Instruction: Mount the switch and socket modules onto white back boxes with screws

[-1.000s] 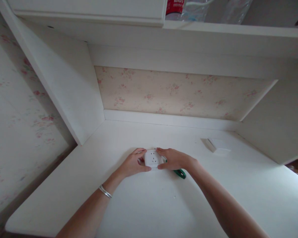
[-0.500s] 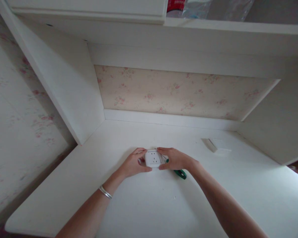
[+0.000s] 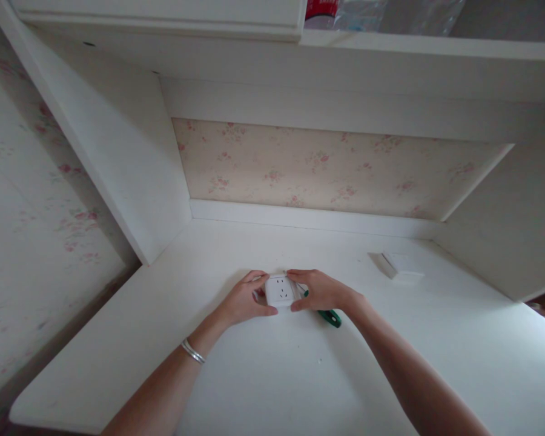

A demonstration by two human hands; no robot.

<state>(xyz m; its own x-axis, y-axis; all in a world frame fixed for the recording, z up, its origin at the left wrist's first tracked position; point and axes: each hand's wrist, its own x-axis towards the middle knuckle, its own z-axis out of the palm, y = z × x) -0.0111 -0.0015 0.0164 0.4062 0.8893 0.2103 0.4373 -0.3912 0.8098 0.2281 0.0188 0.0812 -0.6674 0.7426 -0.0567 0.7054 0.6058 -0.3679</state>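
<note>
A white wall socket [image 3: 280, 290] with several dark slots faces up, on or just above the white desktop. My left hand [image 3: 251, 297] grips its left side, thumb at the near edge and fingers at the far edge. On the opposite side my right hand [image 3: 315, 290] holds it in the same way. Under and beside my right hand lies a tool with a green handle [image 3: 330, 318]; part of it is hidden by the hand, so I cannot tell its kind for sure.
The white desktop [image 3: 254, 381] has a raised back strip and side panels. A white box-like piece [image 3: 403, 266] lies at the right. Overhead, a shelf [image 3: 413, 46] holds a red-labelled item [image 3: 320, 12] and clear plastic. Floral wallpaper [image 3: 318, 160] covers the wall.
Both hands stay on the socket in nearly the same pose. The dark line seen earlier along the socket's far and right edges shows less now.
</note>
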